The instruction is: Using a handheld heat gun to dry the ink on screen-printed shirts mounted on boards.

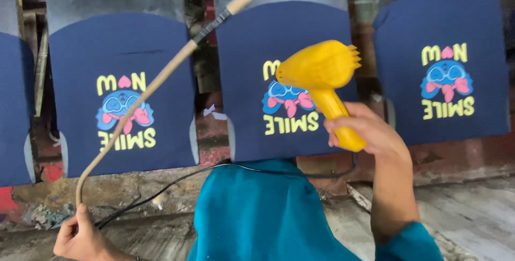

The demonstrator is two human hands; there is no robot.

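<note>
Right hand (pixel 370 132) clamped around the handle of a yellow hair dryer (pixel 322 76), its nozzle close before the middle navy printed panel (pixel 284 41); left hand (pixel 80 234) closed on a tan hose (pixel 155 84) arching up-right; black cord (pixel 161 188) trails beneath.

Print workshop, prob. screen-printing. Row of navy panels (pixel 123 89) w/ the same cartoon print stands along the 12 o'clock side, 9 to 3. Yellow dryer (pixel 322 73) aimed at the middle panel. Rough, paint-stained surface (pixel 461 212) at 4 o'clock; black cable (pixel 161 191) trails at 7.
</note>
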